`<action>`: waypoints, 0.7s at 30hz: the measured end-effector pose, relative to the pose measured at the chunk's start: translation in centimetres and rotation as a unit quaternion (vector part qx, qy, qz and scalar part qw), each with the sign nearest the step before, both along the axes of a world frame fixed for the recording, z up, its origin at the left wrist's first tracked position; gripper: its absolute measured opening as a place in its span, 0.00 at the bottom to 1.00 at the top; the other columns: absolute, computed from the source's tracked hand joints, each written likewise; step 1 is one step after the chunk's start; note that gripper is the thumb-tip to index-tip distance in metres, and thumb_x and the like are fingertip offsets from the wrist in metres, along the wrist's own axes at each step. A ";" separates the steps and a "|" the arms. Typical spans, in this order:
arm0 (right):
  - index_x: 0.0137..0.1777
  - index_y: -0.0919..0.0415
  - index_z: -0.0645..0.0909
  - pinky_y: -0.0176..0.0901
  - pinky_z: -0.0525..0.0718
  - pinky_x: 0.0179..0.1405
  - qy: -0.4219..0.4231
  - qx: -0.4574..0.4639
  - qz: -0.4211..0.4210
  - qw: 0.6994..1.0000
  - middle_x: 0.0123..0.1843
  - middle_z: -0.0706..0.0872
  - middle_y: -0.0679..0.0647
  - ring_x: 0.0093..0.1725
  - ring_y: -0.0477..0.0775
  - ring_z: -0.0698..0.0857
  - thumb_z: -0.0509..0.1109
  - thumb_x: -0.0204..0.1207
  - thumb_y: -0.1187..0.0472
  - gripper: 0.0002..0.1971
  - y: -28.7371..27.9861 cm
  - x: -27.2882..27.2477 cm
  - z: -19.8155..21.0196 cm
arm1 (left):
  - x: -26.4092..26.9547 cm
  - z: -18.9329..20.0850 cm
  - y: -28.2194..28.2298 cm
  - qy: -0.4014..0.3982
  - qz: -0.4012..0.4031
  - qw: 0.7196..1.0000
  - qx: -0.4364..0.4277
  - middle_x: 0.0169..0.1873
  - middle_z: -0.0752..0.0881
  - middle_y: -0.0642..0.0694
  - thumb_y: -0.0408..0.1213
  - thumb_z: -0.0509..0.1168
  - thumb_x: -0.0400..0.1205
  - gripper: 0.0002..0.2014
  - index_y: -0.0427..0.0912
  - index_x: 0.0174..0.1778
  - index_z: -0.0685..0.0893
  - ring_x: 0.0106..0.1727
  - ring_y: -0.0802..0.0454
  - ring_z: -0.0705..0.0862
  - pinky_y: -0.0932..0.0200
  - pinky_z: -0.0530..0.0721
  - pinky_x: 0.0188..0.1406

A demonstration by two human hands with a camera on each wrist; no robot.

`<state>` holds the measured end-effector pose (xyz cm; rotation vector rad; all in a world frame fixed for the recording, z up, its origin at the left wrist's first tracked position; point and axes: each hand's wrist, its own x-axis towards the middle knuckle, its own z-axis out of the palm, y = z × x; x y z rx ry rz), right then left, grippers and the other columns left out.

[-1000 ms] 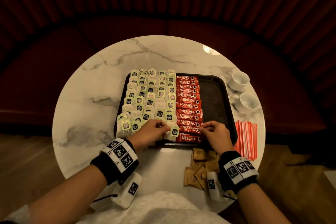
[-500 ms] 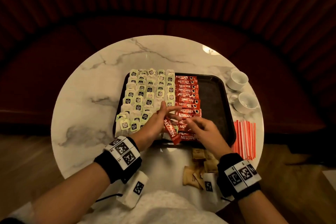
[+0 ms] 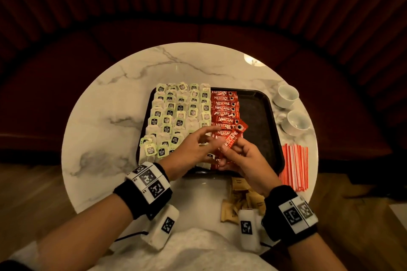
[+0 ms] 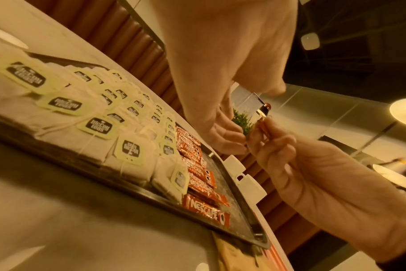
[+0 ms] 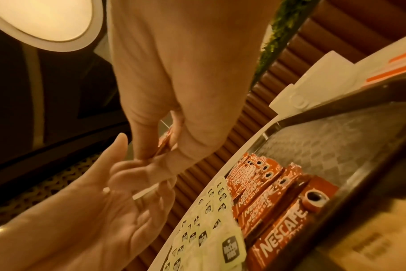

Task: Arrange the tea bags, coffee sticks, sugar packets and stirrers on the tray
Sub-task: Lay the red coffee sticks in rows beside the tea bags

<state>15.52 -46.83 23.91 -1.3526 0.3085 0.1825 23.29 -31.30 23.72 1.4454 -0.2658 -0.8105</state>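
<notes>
A black tray carries rows of tea bags on its left part and a column of red coffee sticks down the middle. My right hand pinches one red coffee stick, lifted and tilted above the near end of the column. That stick sits between thumb and fingers in the right wrist view. My left hand hovers just left of it with fingers spread and holds nothing. Brown sugar packets lie on the table near me. Red-and-white stirrers lie right of the tray.
Two white cups stand at the table's right edge, beyond the tray. The tray's right strip is bare. The round marble table ends close to the stirrers. A dark red bench curves behind.
Both hands rose from the tray's near edge. A coffee stick came up near the left hand and now sits higher, in the right hand's pinch; the left hand's fingers have spread.
</notes>
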 end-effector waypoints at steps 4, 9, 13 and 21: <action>0.65 0.65 0.80 0.43 0.91 0.43 0.033 0.034 -0.030 0.998 0.50 0.90 0.61 0.42 0.54 0.90 0.67 0.82 0.65 0.13 -0.4 -0.3 -0.1 | -0.2 -0.4 0.3 -0.042 -0.031 0.998 0.021 0.55 0.89 0.43 0.31 0.75 0.76 0.17 0.41 0.61 0.87 0.56 0.49 0.90 0.54 0.87 0.58; 0.62 0.62 0.81 0.41 0.90 0.41 0.045 0.024 -0.050 0.997 0.47 0.91 0.55 0.41 0.50 0.90 0.67 0.82 0.59 0.12 -1.2 -0.8 0.1 | 0.2 -0.1 -0.3 -0.067 -0.014 0.997 0.027 0.50 0.91 0.42 0.24 0.72 0.77 0.11 0.36 0.55 0.89 0.53 0.52 0.90 0.61 0.88 0.50; 0.59 0.57 0.83 0.40 0.88 0.41 0.008 -0.022 -0.109 0.994 0.55 0.89 0.54 0.48 0.50 0.90 0.71 0.76 0.57 0.13 -3.2 -1.5 -0.1 | 0.6 -0.2 -0.2 -0.052 -0.028 0.997 0.043 0.53 0.89 0.47 0.25 0.69 0.80 0.14 0.41 0.60 0.87 0.52 0.56 0.88 0.62 0.88 0.49; 0.53 0.55 0.90 0.35 0.88 0.47 0.036 -0.173 -0.037 0.984 0.52 0.92 0.47 0.55 0.44 0.90 0.71 0.80 0.64 0.08 -4.8 -1.8 -1.3 | 0.4 -0.5 1.2 -0.122 -0.061 0.979 0.154 0.55 0.87 0.49 0.35 0.67 0.84 0.09 0.47 0.58 0.87 0.51 0.55 0.87 0.62 0.88 0.48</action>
